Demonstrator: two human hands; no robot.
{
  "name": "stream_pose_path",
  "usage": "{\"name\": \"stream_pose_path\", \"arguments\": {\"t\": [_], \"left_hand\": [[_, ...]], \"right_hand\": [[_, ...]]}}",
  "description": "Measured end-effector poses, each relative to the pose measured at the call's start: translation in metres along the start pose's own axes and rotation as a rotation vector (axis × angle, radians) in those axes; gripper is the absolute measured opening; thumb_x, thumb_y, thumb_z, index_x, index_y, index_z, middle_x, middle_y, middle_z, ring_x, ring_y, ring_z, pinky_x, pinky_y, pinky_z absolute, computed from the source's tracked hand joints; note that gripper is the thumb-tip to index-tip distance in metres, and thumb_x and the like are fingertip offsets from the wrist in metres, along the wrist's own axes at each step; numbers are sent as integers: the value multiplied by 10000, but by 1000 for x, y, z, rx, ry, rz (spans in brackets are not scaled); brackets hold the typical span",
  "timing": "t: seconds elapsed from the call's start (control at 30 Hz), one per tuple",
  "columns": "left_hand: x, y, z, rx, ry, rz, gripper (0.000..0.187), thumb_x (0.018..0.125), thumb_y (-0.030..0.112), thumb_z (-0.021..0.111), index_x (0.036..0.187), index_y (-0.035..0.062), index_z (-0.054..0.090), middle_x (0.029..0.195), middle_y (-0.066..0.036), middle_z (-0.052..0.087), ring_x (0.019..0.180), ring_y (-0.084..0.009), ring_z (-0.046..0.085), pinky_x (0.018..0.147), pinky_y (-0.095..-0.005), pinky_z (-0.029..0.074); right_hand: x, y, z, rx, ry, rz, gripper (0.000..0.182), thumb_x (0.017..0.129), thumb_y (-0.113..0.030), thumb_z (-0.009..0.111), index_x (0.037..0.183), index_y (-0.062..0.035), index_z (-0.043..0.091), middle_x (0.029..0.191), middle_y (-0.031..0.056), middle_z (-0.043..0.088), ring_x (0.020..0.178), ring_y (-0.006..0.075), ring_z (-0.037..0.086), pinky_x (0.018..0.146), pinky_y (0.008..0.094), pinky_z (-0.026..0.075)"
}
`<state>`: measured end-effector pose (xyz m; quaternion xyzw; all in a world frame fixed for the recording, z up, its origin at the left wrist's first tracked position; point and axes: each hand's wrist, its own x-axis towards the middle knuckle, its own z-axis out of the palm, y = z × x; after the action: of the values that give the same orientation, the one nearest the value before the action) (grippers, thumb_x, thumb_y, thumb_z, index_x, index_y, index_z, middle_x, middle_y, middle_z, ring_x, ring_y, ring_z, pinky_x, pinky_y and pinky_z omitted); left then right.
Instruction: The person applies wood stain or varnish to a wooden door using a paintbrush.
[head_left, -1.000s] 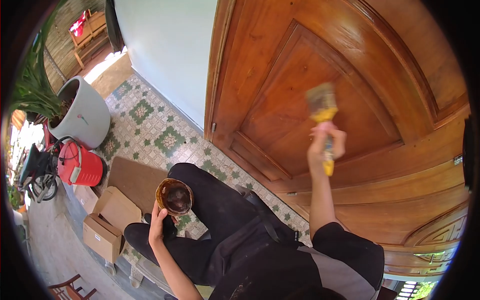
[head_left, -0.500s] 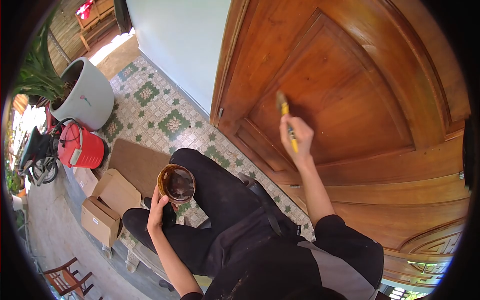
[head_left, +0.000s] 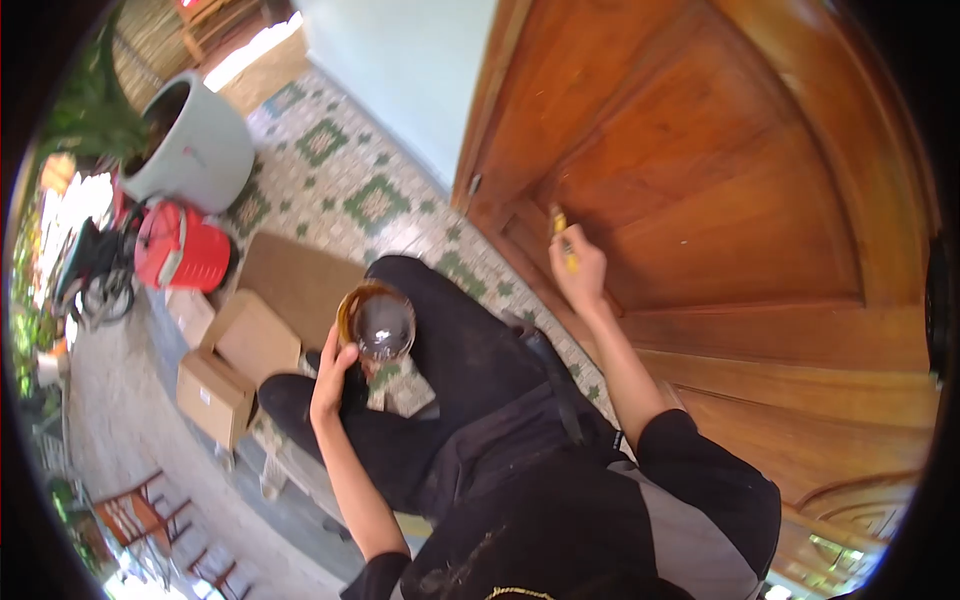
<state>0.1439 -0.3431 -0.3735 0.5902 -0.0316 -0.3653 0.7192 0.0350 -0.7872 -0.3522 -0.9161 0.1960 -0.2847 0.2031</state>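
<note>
My left hand is wrapped around the side of a brown-stained bowl, held over my lap beside my knee. Dark, glossy liquid lies inside it. In my right hand is a paintbrush with a yellow handle, gripped with fingers closed around the handle. Its bristles are right at the surface of a brown wooden door, near the corner of a large raised panel. The brush tip is slightly blurred.
Patterned floor tiles run along a pale wall. To the left are an open cardboard box, a brown mat, a red bucket and a large planter. A wooden chair stands at lower left.
My right hand has brought the brush across the door toward the panel's near corner. The bowl remains in my left hand, and the whole view has shifted slightly.
</note>
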Motion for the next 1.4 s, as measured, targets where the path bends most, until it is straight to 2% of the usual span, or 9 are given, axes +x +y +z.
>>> {"name": "stream_pose_path", "arguments": {"t": [0.13,0.27,0.4,0.53,0.73,0.9,1.13,1.3,1.4], "left_hand": [[2,8,11,38,10,22,810,938,314,724,1570,16,313,911,-79,616,714,-184,635,680,-317,540],[5,10,15,69,-15,61,827,924,331,744,1568,28,324,913,-70,610,705,-179,630,692,-317,547],[3,11,15,91,-10,60,837,911,326,761,1567,35,331,960,-80,630,707,-170,633,701,-314,551],[0,18,20,95,-25,63,803,907,259,754,1565,54,343,1081,-110,670,740,-163,631,690,-302,548],[-2,27,31,119,14,65,789,888,236,762,1554,66,375,1196,-134,670,849,-148,620,682,-278,534],[-2,18,28,108,97,81,748,917,227,725,1541,2,379,880,-76,637,654,-146,600,640,-284,514],[1,26,35,175,155,53,745,881,577,664,1299,-25,535,835,-72,645,662,-152,617,607,-270,500],[13,27,38,206,174,26,760,876,571,643,1317,-35,513,850,-76,642,667,-161,614,613,-274,498],[22,31,43,219,160,40,752,886,553,638,1336,-34,499,866,-76,642,668,-161,611,615,-274,498]], "right_hand": [[13,-71,-43,782,1,429,100,983,-94,669,973,-15,609,825,56,674,710,96,661,617,268,533],[3,-142,-63,1084,-210,340,101,974,-78,676,958,2,616,881,81,693,734,102,679,621,243,530],[-2,-183,-42,751,-459,-267,107,896,-78,723,886,-32,627,789,93,698,667,192,709,610,295,539],[-25,-190,7,562,-481,-466,137,861,-113,729,926,-77,613,712,107,672,640,289,685,571,386,521],[-30,-200,15,514,-449,-366,148,875,-115,709,906,-74,570,675,112,645,639,312,676,568,407,510],[-18,-195,-13,816,-493,-80,90,903,-66,726,910,-9,657,799,86,691,703,210,727,620,299,529],[7,-165,-17,1285,-837,383,91,953,-94,681,928,-37,615,744,7,665,655,54,640,578,240,497],[17,-149,-1,973,-599,185,123,899,-133,725,899,-53,631,758,64,700,668,117,698,608,286,510],[26,-136,-6,1084,-712,325,97,907,-116,714,937,-48,651,769,75,694,683,182,709,617,305,514]]}}
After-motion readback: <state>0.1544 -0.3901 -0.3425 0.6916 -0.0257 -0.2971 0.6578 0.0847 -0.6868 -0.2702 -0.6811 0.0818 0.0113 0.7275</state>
